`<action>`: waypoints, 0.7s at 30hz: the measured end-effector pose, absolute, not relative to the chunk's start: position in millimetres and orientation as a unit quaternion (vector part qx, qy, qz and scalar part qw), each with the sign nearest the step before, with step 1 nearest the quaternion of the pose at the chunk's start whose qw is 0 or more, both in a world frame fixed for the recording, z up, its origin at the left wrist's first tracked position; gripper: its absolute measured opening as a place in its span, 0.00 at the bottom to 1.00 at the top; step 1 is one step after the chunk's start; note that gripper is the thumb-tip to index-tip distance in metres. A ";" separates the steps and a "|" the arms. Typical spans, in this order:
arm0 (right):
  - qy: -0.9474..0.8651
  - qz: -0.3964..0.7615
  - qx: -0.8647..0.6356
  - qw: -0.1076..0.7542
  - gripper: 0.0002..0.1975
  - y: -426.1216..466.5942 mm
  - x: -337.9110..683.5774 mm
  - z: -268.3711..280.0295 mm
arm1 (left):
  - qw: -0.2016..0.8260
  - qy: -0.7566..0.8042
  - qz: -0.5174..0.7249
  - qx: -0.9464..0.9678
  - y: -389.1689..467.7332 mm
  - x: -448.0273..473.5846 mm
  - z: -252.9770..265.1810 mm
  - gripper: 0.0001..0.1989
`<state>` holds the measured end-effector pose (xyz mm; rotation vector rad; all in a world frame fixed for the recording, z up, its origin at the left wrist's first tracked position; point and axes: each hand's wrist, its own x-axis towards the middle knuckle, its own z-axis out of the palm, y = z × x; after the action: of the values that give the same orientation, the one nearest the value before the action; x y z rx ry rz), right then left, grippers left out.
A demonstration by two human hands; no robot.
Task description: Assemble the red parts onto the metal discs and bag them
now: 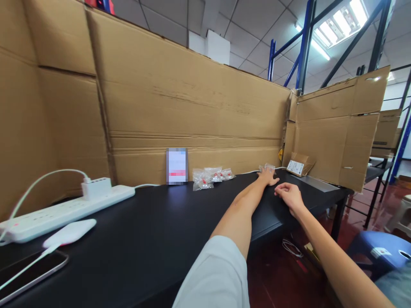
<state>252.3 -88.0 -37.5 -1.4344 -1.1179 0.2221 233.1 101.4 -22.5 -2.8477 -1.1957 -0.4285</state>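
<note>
My left hand (267, 176) stretches far across the black table with its fingers spread. Its fingertips reach a clear plastic bag (269, 166) near the cardboard wall; whether they touch it or grip it is hard to make out. To its left, several clear plastic bags with small red pieces (213, 176) lie in a group along the back of the table. My right hand (290, 197) hovers near the table's front edge, right of my left hand. Its fingers are curled, thumb against forefinger, and no object shows in them.
A screen (177, 167) leans on the cardboard wall (199, 102). At left lie a white power strip (70, 207) with a charger, a white pad (69, 233) and a phone (35, 273). A cardboard package (300, 164) stands at the far right; a blue stool (377, 252) is beside the table.
</note>
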 end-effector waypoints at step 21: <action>-0.522 0.125 -0.610 0.583 0.09 -98.1 253.9 -32.0 | -0.036 -0.171 -0.195 -0.965 14.7 83.9 -19.3 0.25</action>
<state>253.9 -98.1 -32.0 -1.4235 -1.2188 0.2918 83.9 14.7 -19.3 -3.1033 -0.5492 -0.6262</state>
